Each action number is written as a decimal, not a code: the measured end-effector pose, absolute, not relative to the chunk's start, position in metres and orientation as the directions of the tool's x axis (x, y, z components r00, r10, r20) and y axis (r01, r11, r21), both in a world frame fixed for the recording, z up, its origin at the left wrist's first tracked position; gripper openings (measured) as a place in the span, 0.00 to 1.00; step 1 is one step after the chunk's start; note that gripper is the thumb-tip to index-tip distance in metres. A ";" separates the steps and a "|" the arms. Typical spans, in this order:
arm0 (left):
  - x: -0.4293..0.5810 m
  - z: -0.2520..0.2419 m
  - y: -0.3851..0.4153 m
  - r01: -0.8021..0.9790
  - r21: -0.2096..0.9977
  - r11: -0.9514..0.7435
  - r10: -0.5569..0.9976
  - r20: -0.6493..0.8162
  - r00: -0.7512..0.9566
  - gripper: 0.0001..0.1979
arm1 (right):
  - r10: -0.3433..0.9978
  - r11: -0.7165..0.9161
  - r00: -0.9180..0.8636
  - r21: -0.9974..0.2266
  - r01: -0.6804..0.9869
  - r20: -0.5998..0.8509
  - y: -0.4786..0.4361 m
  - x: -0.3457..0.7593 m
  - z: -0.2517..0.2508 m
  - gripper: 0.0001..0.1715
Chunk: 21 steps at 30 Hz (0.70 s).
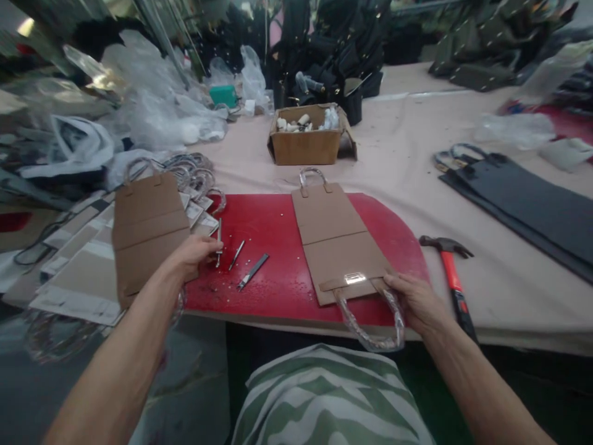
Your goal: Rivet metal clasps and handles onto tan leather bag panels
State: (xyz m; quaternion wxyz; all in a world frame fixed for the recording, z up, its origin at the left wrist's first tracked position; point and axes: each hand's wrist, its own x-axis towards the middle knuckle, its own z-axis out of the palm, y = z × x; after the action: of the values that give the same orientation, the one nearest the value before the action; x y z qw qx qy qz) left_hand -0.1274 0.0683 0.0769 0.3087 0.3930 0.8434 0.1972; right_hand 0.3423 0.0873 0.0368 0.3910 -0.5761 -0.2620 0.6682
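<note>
A flat tan bag panel (331, 241) with plastic-wrapped handles at both ends lies on a red work board (278, 247). A shiny metal clasp (354, 278) sits near its front edge. My right hand (414, 301) grips the panel's front right corner beside the near handle (370, 327). My left hand (194, 253) rests on a second tan panel (146, 232) at the left, its fingers pinched around a thin metal tool (218, 242). Two more small metal tools (252, 272) lie loose on the board between my hands.
A hammer with a red handle (451, 275) lies right of the board. A cardboard box (308, 136) of small parts stands behind it. Dark bag panels (523, 204) lie at the right, stacked panels and handles (74, 272) at the left, plastic wrap and black bags at the back.
</note>
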 end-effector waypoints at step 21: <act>0.098 0.015 0.040 -0.332 0.943 0.027 0.977 -0.096 -0.191 0.24 | 0.842 -0.479 -0.281 -0.398 -0.782 -0.461 0.026 0.316 0.038 0.21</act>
State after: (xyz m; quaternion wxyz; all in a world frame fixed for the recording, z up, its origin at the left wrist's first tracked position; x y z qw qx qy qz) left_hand 0.0979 0.0396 0.0147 0.5375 0.3399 0.4740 0.6089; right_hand 0.3163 0.0256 0.0377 0.5081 -0.3181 -0.0469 0.7990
